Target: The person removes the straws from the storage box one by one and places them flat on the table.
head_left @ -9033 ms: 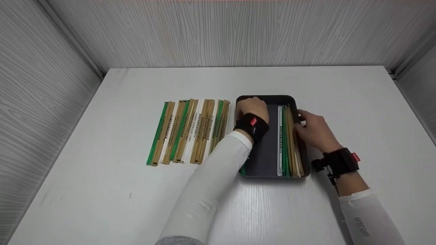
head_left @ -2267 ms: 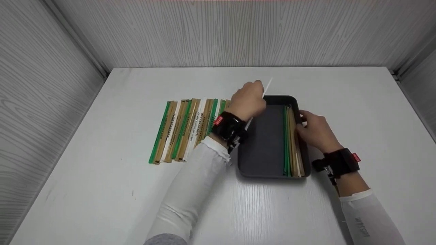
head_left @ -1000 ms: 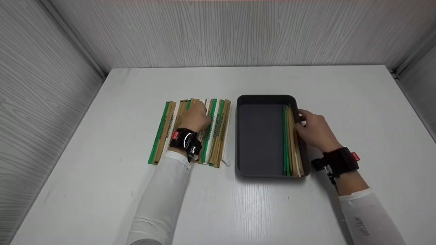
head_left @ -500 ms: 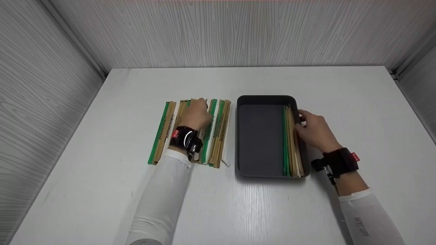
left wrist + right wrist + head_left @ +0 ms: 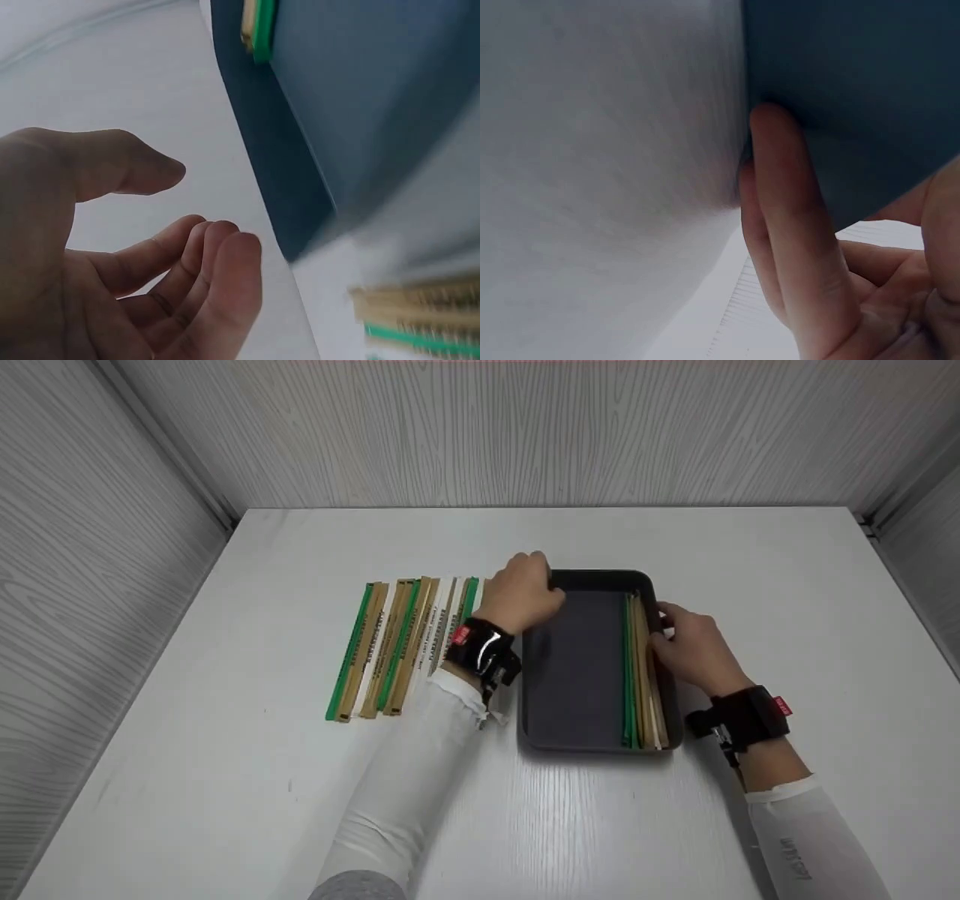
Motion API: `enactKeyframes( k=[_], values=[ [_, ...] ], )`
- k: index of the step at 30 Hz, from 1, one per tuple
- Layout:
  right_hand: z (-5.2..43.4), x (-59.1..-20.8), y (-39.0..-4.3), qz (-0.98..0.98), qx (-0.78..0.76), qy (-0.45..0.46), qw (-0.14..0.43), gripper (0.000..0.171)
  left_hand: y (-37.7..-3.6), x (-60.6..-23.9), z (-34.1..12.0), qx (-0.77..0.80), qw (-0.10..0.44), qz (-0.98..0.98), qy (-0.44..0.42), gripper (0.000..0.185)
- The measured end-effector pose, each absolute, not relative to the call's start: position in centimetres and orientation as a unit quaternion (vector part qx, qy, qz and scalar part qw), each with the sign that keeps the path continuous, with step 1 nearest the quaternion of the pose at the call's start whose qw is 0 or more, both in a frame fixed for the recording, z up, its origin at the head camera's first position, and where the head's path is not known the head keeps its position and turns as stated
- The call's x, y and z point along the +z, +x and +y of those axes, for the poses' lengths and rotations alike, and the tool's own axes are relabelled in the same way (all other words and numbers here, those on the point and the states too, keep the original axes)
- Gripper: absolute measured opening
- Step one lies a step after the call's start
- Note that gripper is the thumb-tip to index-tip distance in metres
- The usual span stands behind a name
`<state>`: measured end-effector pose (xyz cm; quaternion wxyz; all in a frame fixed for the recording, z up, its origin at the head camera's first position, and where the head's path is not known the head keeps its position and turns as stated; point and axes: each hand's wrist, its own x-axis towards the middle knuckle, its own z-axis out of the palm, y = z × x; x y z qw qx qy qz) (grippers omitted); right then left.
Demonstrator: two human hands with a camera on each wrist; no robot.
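Note:
My left hand (image 5: 520, 594) hovers at the far left corner of a dark grey tray (image 5: 574, 675). In the left wrist view that hand (image 5: 120, 274) has thumb and fingers apart, nothing between them, beside the tray's wall (image 5: 259, 135). Against the tray's right side my right hand (image 5: 697, 649) grips the wall; the right wrist view shows its fingers (image 5: 787, 187) pressed on the outer face. Several thin paper-wrapped sticks (image 5: 630, 682), green and brown, lie along the tray's right wall. Left of the tray, printed green, brown and white sticks (image 5: 362, 652) form a row, partly hidden by my left arm.
A white tabletop (image 5: 225, 780) carries everything. Pale wood-grain panels (image 5: 480, 435) rise behind and on both sides. Each wrist wears a black strap (image 5: 742, 725) with a red tag.
White sticks have gone from the tray since the oldest frame. Over the last half second my left hand has moved right from the row to the tray. The right hand has stayed put.

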<state>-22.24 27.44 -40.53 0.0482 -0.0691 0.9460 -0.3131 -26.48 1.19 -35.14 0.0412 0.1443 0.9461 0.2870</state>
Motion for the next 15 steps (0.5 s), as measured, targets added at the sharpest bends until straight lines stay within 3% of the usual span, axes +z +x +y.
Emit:
enactKeyframes(
  k=[5,11,15],
  values=[
    [27.4,-40.5,-22.3,0.947,-0.31,-0.073,0.046,0.054,-26.4,-35.5,4.9,0.249,0.072,0.949,0.177,0.014],
    [27.5,-40.4,-22.2,0.947,-0.309,-0.077,0.041,0.053,-26.1,-36.6,8.7,0.2,0.121,0.952,0.197,0.032],
    [27.5,-40.5,-22.2,0.947,-0.309,-0.079,0.039,0.053,-25.7,-37.4,10.2,0.172,0.139,0.955,0.2,0.031]
  ],
)
